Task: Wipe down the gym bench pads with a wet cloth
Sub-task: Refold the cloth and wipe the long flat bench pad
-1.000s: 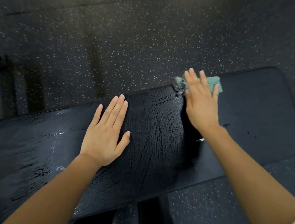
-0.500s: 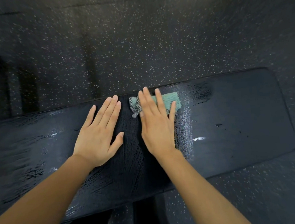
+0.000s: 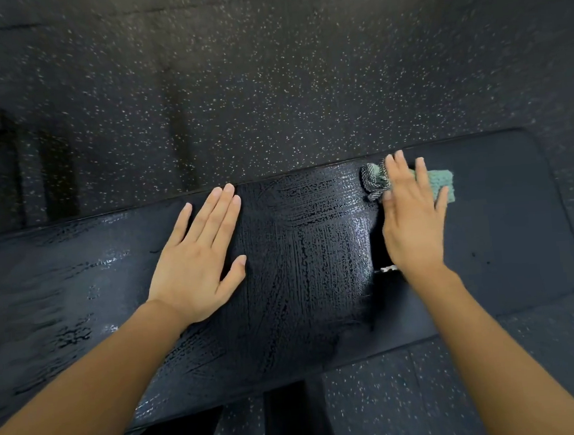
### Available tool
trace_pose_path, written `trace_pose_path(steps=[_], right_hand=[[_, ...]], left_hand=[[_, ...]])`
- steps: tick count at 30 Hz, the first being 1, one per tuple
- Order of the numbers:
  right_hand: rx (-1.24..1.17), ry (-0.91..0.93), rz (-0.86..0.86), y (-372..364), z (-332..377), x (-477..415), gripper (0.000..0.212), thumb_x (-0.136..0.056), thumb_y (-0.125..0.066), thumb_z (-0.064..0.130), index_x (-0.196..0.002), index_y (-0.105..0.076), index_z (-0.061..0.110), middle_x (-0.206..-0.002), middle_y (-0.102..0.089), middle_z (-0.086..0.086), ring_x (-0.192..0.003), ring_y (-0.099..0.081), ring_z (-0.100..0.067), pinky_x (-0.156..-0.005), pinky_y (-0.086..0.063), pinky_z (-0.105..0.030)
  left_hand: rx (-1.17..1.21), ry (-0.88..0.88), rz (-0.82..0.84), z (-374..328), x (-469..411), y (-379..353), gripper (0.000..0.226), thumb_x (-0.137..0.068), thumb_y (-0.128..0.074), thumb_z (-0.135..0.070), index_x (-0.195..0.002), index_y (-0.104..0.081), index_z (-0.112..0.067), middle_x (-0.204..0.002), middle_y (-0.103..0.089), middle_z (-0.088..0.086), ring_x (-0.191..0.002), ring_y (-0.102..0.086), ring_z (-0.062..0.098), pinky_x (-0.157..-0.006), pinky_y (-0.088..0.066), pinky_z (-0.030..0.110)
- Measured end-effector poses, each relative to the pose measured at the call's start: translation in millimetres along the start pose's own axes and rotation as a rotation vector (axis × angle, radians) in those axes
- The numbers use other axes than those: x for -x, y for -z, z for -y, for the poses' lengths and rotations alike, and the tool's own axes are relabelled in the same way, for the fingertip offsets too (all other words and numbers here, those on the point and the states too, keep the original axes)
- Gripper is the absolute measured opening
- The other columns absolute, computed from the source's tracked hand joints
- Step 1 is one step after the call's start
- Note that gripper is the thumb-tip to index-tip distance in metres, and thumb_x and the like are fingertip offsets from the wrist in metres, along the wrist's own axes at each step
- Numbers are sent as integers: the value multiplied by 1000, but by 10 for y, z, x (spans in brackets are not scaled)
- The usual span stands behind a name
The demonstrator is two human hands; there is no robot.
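Cloth (image 3: 442,184): lay on far edge of black bench pad (image 3: 506,234), right of centre, pinned under right hand (image 3: 413,228), fingers (image 3: 399,170) straight and slightly apart. Left hand (image 3: 196,262): rested flat on wet pad left of centre, fingers together, thumb out. Speckled floor (image 3: 268,81) beyond.

left hand (image 3: 196,258): bare, long slim fingers, short plain nails | left forearm (image 3: 86,387): bare to the frame edge at 8 o'clock | right hand (image 3: 413,221): bare, short nails | right forearm (image 3: 488,349): bare to the edge at 5 o'clock
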State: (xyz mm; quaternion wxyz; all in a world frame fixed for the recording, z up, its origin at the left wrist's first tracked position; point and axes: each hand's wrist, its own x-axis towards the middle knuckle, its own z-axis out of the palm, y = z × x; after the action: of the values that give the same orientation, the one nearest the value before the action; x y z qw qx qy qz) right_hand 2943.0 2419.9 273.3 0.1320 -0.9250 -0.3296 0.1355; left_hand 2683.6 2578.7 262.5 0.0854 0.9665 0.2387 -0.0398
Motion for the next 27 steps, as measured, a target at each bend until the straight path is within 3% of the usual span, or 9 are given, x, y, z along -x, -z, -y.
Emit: trace_pose_path(steps=[4, 11, 17, 23, 27], right_hand=[[-9, -117, -74, -211, 349, 203, 54, -105, -28, 22, -157, -14, 28, -164, -7, 14, -151, 4, -14, -118, 8, -53], [44, 155, 39, -505, 821, 909, 55, -101, -16, 31, -156, -17, 30, -163, -9, 16, -151, 2, -12, -120, 4, -53], [54, 280, 115, -370, 510, 853, 54, -101, -19, 29, -155, -19, 32, -162, -13, 18, -151, 1, -8, -121, 2, -47], [8, 16, 13, -87, -66, 600, 53, -104, -24, 22, -155, -19, 32, -161, -11, 19, -150, 3, -7, -121, 3, -51], [-44, -186, -86, -142, 7, 606, 53, -105, -28, 20, -156, -18, 30, -162, -11, 17, -151, 3, -10, -120, 6, -52]], left_hand=[[-2, 3, -1, -1, 3, -8, 73, -97, -27, -44, -157, -14, -5, -166, -9, 8, -154, -7, 21, -123, -11, 47], [4, 4, -7, -1, -2, 4, 74, -96, -28, -44, -157, -14, -6, -166, -8, 7, -154, -7, 21, -123, -10, 46], [2, 3, 2, 0, -1, 1, 73, -97, -27, -45, -157, -14, -6, -166, -9, 7, -154, -7, 21, -123, -9, 46], [-2, 4, 3, 7, -1, -5, 73, -97, -26, -45, -157, -14, -6, -166, -9, 8, -154, -7, 21, -123, -10, 46], [1, 2, -5, 9, -4, -10, 73, -97, -27, -44, -157, -14, -5, -166, -10, 9, -154, -7, 21, -123, -11, 47]])
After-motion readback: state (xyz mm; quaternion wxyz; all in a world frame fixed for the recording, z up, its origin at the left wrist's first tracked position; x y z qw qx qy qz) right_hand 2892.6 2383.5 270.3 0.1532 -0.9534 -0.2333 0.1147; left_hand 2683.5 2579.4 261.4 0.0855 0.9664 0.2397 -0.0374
